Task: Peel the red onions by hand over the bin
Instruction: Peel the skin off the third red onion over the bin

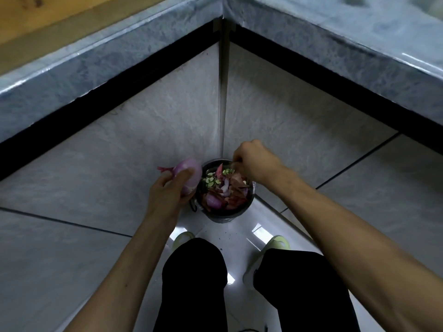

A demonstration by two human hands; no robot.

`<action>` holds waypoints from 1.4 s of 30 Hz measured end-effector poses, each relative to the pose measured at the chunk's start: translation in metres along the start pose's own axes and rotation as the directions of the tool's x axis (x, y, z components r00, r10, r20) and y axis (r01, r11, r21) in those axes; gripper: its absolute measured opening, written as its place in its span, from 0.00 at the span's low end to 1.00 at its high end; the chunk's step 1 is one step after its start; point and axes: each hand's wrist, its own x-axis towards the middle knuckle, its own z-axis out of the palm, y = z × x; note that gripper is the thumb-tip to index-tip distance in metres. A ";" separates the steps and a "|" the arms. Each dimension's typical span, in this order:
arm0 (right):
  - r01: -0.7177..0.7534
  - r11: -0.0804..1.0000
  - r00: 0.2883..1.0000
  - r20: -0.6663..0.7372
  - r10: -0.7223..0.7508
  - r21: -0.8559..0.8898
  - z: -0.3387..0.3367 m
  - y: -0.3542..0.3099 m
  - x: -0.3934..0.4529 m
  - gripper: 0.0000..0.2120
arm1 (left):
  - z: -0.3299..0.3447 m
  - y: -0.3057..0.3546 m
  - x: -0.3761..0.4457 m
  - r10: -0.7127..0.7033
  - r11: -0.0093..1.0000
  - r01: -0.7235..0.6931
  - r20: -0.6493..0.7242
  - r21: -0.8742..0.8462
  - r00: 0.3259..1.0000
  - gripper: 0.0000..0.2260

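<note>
- Head view: left hand grips a pale purple, partly peeled red onion, just left of the round dark metal bin.
- Right hand hangs over the bin's far rim, fingers curled; contents cannot be determined.
- Bin holds red onion skins.

A kitchen corner: two grey stone-look surface edges meet at a right angle well above the hands, tiled walls drop beneath, and a small metal bin of vegetable scraps stands below the hands.
</note>
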 end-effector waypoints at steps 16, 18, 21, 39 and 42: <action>-0.120 0.983 0.991 0.044 0.127 -0.136 0.006 -0.016 0.008 0.13 | 0.000 0.022 -0.011 -0.069 0.983 0.087 0.111 -0.164 0.991 0.09; -0.132 0.976 0.989 0.037 0.140 -0.173 0.007 -0.017 0.006 0.11 | -0.001 0.021 -0.012 -0.087 0.981 0.106 0.123 -0.163 0.989 0.09; -0.162 0.970 0.986 -0.061 0.153 -0.184 0.008 -0.016 0.004 0.13 | -0.002 0.022 -0.013 -0.129 0.967 0.159 0.156 -0.198 0.979 0.09; 0.026 0.546 0.997 0.019 -0.077 0.837 -0.052 -0.097 -0.087 0.12 | -0.028 0.061 -0.093 0.436 0.844 -0.478 0.208 0.245 0.876 0.24; 0.040 0.503 0.997 -0.004 -0.073 0.863 -0.056 -0.121 -0.109 0.13 | -0.046 0.071 -0.118 0.495 0.791 -0.553 0.260 0.260 0.829 0.30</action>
